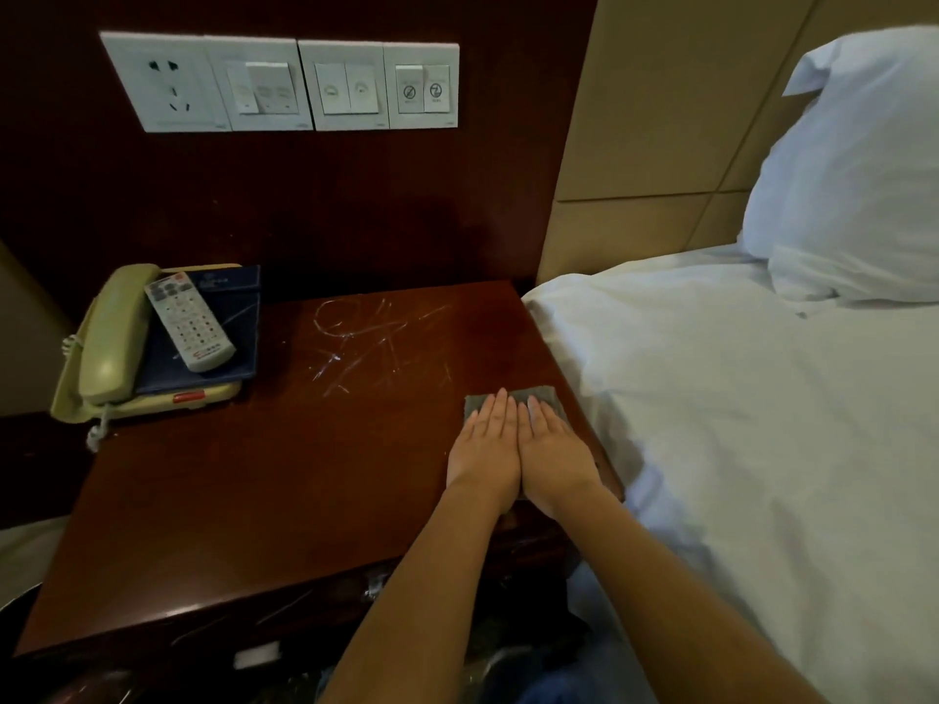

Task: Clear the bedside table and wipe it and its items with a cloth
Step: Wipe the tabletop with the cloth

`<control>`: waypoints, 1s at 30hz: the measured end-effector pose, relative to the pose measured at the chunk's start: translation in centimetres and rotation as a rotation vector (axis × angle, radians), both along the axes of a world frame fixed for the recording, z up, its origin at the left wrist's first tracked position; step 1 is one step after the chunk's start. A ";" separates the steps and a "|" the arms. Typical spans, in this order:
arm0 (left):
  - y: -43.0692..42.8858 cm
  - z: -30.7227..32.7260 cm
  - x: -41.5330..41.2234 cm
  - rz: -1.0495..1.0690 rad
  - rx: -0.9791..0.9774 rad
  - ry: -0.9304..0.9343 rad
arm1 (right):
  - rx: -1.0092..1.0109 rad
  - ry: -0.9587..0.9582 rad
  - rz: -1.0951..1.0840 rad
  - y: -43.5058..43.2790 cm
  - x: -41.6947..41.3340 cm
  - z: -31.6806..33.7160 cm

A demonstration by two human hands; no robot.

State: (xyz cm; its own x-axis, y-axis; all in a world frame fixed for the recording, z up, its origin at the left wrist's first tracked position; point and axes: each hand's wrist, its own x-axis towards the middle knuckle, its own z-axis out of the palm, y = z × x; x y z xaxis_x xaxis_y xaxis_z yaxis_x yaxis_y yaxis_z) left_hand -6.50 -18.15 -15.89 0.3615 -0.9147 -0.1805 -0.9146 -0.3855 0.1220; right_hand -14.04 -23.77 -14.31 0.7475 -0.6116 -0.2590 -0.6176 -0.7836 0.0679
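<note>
The single head view looks steeply down, close over the bedside table [244,500] and bed [762,449].

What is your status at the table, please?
Left hand, right hand flat on grey cloth, table right edge. White marks mid-table unwiped. Phone, folder, remote uncleared, left rear.

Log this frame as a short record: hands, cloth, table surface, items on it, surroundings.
hands: left hand and right hand flat, side by side, pressing on the cloth
cloth: grey cloth near the table's right edge
table: dark wooden bedside table, white streaky marks mid-rear
items: beige telephone at left rear; blue folder on it; remote control on the folder
cleared: not yet
surroundings: bed at right; switch panel on wall
</note>
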 end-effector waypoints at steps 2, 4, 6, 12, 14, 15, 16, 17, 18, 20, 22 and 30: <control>-1.9 0.0 1.4 -0.012 -0.017 0.006 | -0.010 -0.005 -0.015 -1.8 1.3 0.0; -4.6 0.0 3.2 -0.031 -0.029 -0.011 | -0.037 -0.009 -0.028 -4.4 3.1 -0.1; -7.5 0.1 5.2 -0.049 -0.028 -0.028 | -0.062 -0.014 -0.043 -7.2 5.1 0.0; -15.4 0.4 11.5 -0.051 -0.004 -0.068 | -0.120 0.011 -0.017 -14.9 11.7 0.4; -17.3 0.4 13.2 -0.039 -0.013 -0.067 | -0.133 -0.001 -0.007 -17.1 13.7 0.4; -18.2 0.4 14.0 -0.031 -0.016 -0.068 | -0.139 -0.004 -0.002 -17.9 14.5 0.4; -18.9 0.4 14.8 -0.027 -0.015 -0.064 | -0.141 -0.005 0.002 -18.7 15.2 0.3; -19.4 0.4 15.4 -0.023 -0.011 -0.060 | -0.145 -0.008 0.004 -19.3 15.7 0.2; -19.9 0.2 15.8 -0.021 -0.010 -0.068 | -0.158 -0.018 0.009 -19.9 16.1 0.1; -20.3 0.1 16.2 -0.015 -0.020 -0.073 | -0.166 -0.048 0.008 -20.5 16.4 0.0; -20.1 0.3 16.0 -0.008 -0.025 -0.065 | -0.154 -0.047 -0.003 -20.2 16.2 0.2; -16.1 0.0 10.5 -0.038 0.007 -0.088 | -0.155 -0.023 0.016 -16.0 10.4 -0.1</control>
